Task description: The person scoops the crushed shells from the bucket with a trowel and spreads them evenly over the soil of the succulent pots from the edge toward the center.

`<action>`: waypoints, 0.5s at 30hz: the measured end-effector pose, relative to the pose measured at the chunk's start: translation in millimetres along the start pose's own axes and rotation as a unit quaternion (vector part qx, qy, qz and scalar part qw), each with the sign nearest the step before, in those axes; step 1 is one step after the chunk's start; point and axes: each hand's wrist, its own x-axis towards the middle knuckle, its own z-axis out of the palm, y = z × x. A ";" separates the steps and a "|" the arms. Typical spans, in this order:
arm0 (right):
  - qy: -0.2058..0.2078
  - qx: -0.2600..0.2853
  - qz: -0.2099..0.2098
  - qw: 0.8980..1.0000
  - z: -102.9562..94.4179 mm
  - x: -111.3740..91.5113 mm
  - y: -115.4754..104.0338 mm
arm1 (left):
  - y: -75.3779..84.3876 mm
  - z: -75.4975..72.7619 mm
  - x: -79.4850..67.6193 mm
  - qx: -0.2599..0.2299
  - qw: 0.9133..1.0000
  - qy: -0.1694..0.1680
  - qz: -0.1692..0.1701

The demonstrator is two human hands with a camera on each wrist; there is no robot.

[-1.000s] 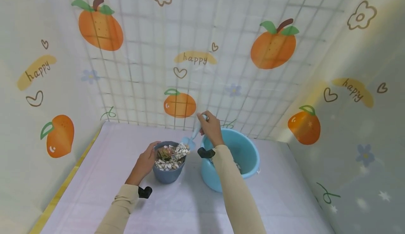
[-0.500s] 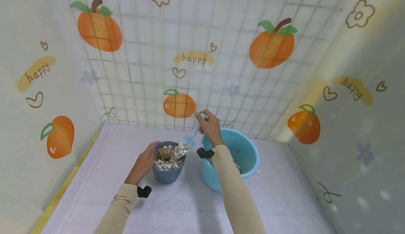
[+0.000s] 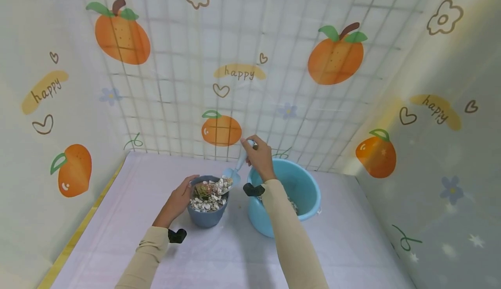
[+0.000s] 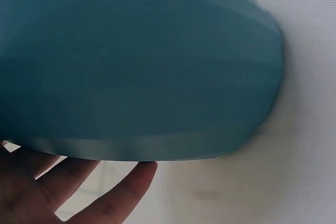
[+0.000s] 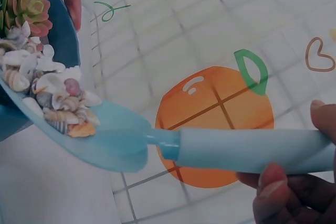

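A blue-grey plant pot (image 3: 205,219) stands on the table, holding a green-pink succulent (image 5: 31,6) and many small seashells (image 3: 207,203). At its left, my left hand (image 3: 178,200) grips the rim; in the left wrist view fingertips (image 4: 149,167) touch its outer wall. My right hand (image 3: 260,155) holds a light blue hand trowel (image 5: 247,148) by its handle. Its blade slopes down over the pot's right rim, and shells lie along its lower end and spill into the pot. The left thumb is hidden in the left wrist view.
A light blue bucket (image 3: 309,180) stands right of the pot, beneath my right forearm, with some shells at its bottom. Behind the white table (image 3: 219,254) hangs a grid-backed sheet printed with oranges (image 3: 222,131). Side sheets close in left and right.
Shells have slid off the trowel blade into the pot, and the heap on the blade has shrunk. Both hands stay almost in place.
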 end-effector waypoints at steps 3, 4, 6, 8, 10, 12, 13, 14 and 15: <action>0.002 0.004 -0.003 1.000 -0.2 -1.0 -1.2 | -0.1 -1.3 -0.1 -0.005 1.000 -0.007 0.003; 0.004 0.004 -0.004 1.000 -0.1 -1.3 -1.6 | -0.2 -1.6 0.1 -0.006 1.000 -0.006 0.004; 0.006 0.007 -0.006 1.000 0.0 -1.7 -2.3 | 0.3 -2.4 0.3 -0.011 1.000 -0.005 -0.002; 0.006 0.010 -0.009 1.000 0.0 -1.8 -2.8 | 0.2 -3.0 0.5 -0.016 1.000 -0.002 -0.013; 0.005 0.014 -0.014 1.000 0.0 -1.7 -3.4 | -0.2 -3.2 1.1 -0.019 1.000 0.003 -0.024; 0.002 0.019 -0.023 1.000 0.0 -1.4 -3.8 | -0.4 -3.1 1.6 -0.022 0.999 0.005 -0.033; 0.001 0.021 -0.028 0.999 0.0 -1.1 -4.0 | -0.5 -3.1 1.9 -0.022 0.999 0.006 -0.035; 0.000 0.024 -0.033 0.999 0.1 -0.9 -4.2 | -0.7 -3.3 1.9 -0.021 0.999 0.007 -0.036; 0.000 0.026 -0.037 0.999 0.2 -0.6 -4.2 | -0.9 -3.5 2.2 -0.018 0.999 0.008 -0.035</action>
